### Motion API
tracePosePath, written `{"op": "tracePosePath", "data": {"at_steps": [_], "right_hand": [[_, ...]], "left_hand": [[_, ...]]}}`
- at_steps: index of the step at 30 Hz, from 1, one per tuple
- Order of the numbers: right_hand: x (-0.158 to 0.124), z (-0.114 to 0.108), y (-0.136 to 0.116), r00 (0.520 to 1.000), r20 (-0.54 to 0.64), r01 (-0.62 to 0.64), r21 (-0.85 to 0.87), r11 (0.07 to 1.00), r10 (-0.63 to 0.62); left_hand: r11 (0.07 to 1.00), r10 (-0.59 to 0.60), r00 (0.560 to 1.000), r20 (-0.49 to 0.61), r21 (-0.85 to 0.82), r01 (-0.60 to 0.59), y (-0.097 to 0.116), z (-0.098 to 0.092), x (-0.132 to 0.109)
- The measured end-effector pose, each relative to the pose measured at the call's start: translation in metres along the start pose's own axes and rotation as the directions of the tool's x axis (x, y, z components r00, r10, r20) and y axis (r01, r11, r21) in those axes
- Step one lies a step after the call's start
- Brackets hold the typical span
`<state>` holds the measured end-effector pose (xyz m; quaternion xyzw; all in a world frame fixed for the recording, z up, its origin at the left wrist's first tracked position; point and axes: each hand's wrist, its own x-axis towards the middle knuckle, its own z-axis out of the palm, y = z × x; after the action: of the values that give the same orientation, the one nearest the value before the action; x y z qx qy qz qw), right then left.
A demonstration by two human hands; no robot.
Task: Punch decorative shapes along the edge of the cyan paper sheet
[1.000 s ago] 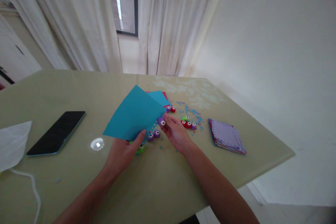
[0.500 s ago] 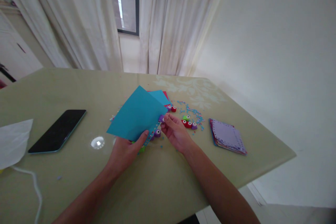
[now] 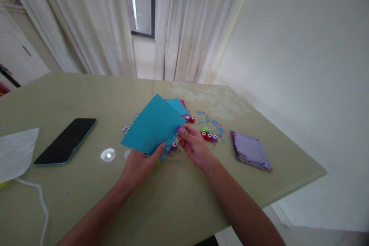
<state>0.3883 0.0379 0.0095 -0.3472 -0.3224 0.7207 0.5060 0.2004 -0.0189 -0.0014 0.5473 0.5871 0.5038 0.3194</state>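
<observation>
My left hand (image 3: pixel 145 165) grips a sheet of blue paper (image 3: pixel 154 125) by its lower edge, thumb on top. A row of small punched holes runs along the paper's edge nearest me. My right hand (image 3: pixel 194 146) has its fingers closed on a small purple craft punch (image 3: pixel 180 128), which sits at the paper's right corner. Another purple punch (image 3: pixel 174 145) lies on the table below the paper, and a green one (image 3: pixel 157 163) is partly hidden beside my left hand.
Several punches (image 3: pixel 209 136) and scattered paper bits (image 3: pixel 215 124) lie to the right. Farther right is a stack of edge-punched paper (image 3: pixel 250 150). More blue paper (image 3: pixel 178 105) lies behind. On the left are a black phone (image 3: pixel 66 141), a white sheet (image 3: pixel 17 153) and a white cable (image 3: pixel 43 203).
The view has shifted slightly. Both hands keep their hold, and the purple punch stays at the corner of the blue paper.
</observation>
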Motion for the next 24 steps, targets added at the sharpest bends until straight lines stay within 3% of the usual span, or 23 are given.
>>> {"op": "tracePosePath", "data": {"at_steps": [24], "right_hand": [[-0.0042, 0.0066, -0.0017, 0.997, 0.04, 0.063, -0.069, 0.996, -0.06]], "left_hand": [[1.0, -0.004, 1.0, 0.019, -0.009, 0.004, 0.0039, 0.0028, -0.0021]]}}
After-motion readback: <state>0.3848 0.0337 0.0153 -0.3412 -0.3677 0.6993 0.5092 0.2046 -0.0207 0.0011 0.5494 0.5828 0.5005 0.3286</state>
